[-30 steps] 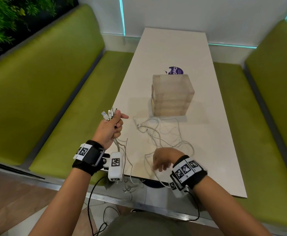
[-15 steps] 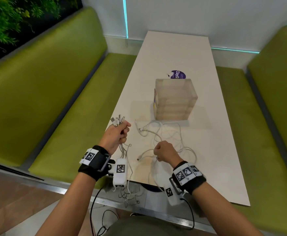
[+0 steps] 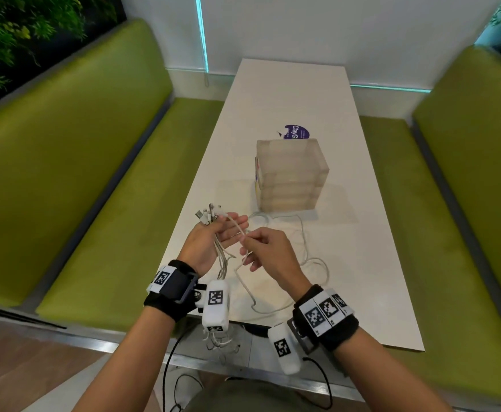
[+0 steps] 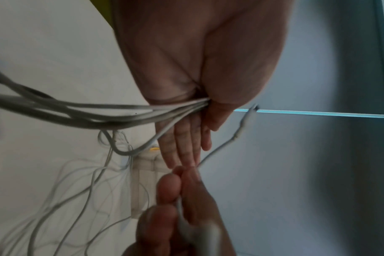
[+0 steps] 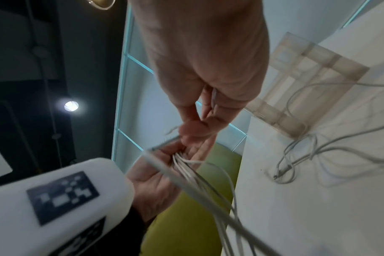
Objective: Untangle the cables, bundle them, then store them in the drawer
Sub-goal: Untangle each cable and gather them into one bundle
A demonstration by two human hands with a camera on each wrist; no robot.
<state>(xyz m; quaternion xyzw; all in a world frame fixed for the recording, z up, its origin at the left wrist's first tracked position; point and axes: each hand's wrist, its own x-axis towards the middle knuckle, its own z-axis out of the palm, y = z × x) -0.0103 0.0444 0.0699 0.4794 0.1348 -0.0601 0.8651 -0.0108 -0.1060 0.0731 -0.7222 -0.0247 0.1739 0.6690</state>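
Observation:
My left hand [image 3: 224, 233] is raised over the table's near left corner, fingers straight. Its thumb pins a bunch of white cables [image 3: 209, 215] against the palm, with the plugs sticking out past the fingers. The left wrist view shows those cables [image 4: 112, 112] running under the thumb of the left hand [image 4: 200, 69]. My right hand [image 3: 252, 240] pinches one more white cable [image 3: 234, 226] and holds it across the left palm. More loose cable [image 3: 305, 257] lies tangled on the table [image 3: 288, 93]. The translucent drawer unit [image 3: 291, 173] stands behind, its drawers closed.
Green bench seats [image 3: 94, 173] run along both sides of the narrow white table. A purple round sticker [image 3: 296, 132] lies behind the drawer unit. Cable ends hang over the near table edge [image 3: 222, 343] below my left wrist.
My left hand went from a fist to straight fingers, keeping the bunch. My right hand lifted a cable off the table and brought it across to the left palm.

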